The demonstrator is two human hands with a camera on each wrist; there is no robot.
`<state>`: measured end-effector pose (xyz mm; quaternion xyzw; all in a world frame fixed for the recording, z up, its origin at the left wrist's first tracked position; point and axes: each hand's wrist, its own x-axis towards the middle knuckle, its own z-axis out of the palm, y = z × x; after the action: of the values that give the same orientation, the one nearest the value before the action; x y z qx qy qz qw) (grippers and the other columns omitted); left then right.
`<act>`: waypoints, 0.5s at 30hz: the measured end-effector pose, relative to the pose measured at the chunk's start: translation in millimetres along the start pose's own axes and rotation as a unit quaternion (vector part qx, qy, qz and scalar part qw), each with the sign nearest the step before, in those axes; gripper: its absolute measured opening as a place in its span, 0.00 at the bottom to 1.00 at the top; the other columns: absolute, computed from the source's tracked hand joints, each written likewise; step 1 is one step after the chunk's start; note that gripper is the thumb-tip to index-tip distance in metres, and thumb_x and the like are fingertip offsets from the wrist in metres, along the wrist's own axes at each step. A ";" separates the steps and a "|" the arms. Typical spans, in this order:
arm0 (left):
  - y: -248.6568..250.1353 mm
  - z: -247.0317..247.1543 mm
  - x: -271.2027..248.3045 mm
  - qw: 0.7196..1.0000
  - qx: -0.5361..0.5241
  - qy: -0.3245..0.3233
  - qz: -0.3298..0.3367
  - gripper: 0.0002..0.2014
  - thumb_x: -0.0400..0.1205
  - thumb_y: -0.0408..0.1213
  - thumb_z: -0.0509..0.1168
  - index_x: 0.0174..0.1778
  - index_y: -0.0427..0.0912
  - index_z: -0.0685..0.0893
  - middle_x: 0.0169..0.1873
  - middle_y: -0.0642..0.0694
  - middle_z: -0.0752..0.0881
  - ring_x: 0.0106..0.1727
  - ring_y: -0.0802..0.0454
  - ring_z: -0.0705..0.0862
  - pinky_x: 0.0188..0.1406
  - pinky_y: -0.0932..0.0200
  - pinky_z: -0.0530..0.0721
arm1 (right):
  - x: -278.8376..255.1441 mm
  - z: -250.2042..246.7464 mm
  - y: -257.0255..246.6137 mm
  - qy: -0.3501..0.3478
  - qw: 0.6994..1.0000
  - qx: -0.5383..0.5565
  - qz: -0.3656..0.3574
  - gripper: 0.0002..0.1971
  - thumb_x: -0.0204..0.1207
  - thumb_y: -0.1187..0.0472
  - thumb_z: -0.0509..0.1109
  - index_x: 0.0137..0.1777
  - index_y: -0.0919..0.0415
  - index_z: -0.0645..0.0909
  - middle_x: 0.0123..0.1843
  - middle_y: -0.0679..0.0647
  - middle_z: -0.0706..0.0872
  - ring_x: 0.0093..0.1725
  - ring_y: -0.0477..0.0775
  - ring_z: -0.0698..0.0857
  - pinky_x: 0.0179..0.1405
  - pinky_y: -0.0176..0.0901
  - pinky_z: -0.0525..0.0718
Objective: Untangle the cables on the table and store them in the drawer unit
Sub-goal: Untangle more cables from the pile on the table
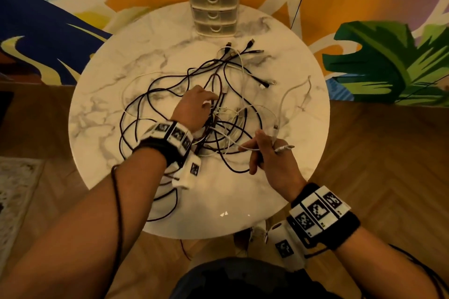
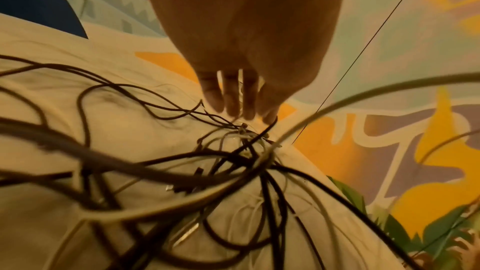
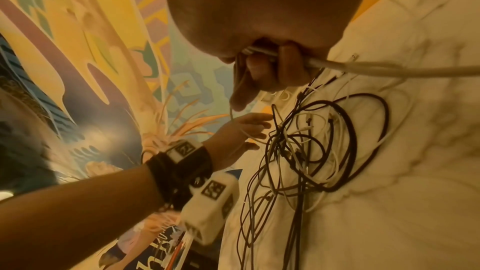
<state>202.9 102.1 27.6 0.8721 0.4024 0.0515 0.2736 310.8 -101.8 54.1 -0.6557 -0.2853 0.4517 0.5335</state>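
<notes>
A tangle of black and white cables (image 1: 218, 109) lies in the middle of the round marble table (image 1: 243, 201). My left hand (image 1: 206, 99) hovers over the tangle with straight fingers (image 2: 239, 108), their tips just above a black strand and holding nothing. My right hand (image 1: 264, 150), near the tangle's right edge, grips a white cable (image 1: 291, 94) whose free length arcs away to the right. In the right wrist view its fingers (image 3: 270, 65) curl round that white cable (image 3: 389, 69). The white drawer unit (image 1: 214, 7) stands at the table's far edge, its three drawers closed.
Several plug ends (image 1: 245, 48) fan out between the tangle and the drawer unit. A black cable loop (image 1: 170, 201) hangs over the table's near left edge. Wooden floor (image 1: 364, 153) surrounds the table, with a painted wall behind and a rug (image 1: 17, 189) at left.
</notes>
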 end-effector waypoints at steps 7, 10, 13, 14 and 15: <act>-5.7 3.8 17.0 0.989 0.085 -0.122 0.024 0.05 0.79 0.33 0.64 0.49 0.39 0.83 0.51 0.40 0.85 0.53 0.40 0.81 0.47 0.59 0.70 | 0.3 -13.8 0.9 0.038 0.998 0.051 -0.001 0.25 0.86 0.56 0.51 0.40 0.71 0.85 0.22 0.65 0.82 0.17 0.45 0.75 0.25 0.26 0.71; 3.2 -11.4 21.8 0.993 0.046 -0.103 0.028 0.04 0.79 0.32 0.65 0.47 0.37 0.83 0.43 0.42 0.84 0.46 0.44 0.82 0.41 0.59 0.73 | 1.4 -17.3 2.9 0.039 0.999 0.027 0.014 0.25 0.86 0.54 0.51 0.38 0.62 0.86 0.22 0.66 0.80 0.19 0.45 0.74 0.25 0.29 0.71; 21.8 -26.2 19.0 0.988 -0.134 -0.077 -0.001 0.02 0.79 0.32 0.68 0.46 0.39 0.83 0.35 0.49 0.85 0.36 0.60 0.84 0.36 0.68 0.79 | 7.3 -15.4 1.8 0.036 0.999 0.019 0.013 0.25 0.87 0.53 0.51 0.39 0.63 0.86 0.22 0.54 0.83 0.21 0.47 0.74 0.25 0.31 0.70; 28.2 -29.4 14.5 0.978 -0.195 -0.075 -0.014 0.03 0.79 0.31 0.68 0.46 0.36 0.83 0.34 0.48 0.85 0.33 0.61 0.84 0.37 0.67 0.82 | 10.8 -13.1 1.5 0.040 0.999 0.021 0.004 0.25 0.87 0.53 0.51 0.40 0.61 0.86 0.24 0.54 0.84 0.21 0.48 0.72 0.23 0.33 0.68; 31.1 -29.6 10.7 0.969 -0.237 -0.074 -0.020 0.04 0.79 0.30 0.67 0.47 0.33 0.82 0.35 0.46 0.86 0.34 0.60 0.84 0.38 0.64 0.84 | 14.6 -10.7 2.1 0.049 0.998 0.025 -0.003 0.23 0.87 0.53 0.51 0.41 0.59 0.86 0.26 0.55 0.85 0.21 0.48 0.69 0.21 0.34 0.66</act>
<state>221.9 106.4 67.4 0.7756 0.3748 0.0748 0.5023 326.5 -94.5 48.1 -0.6622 -0.2495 0.4246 0.5647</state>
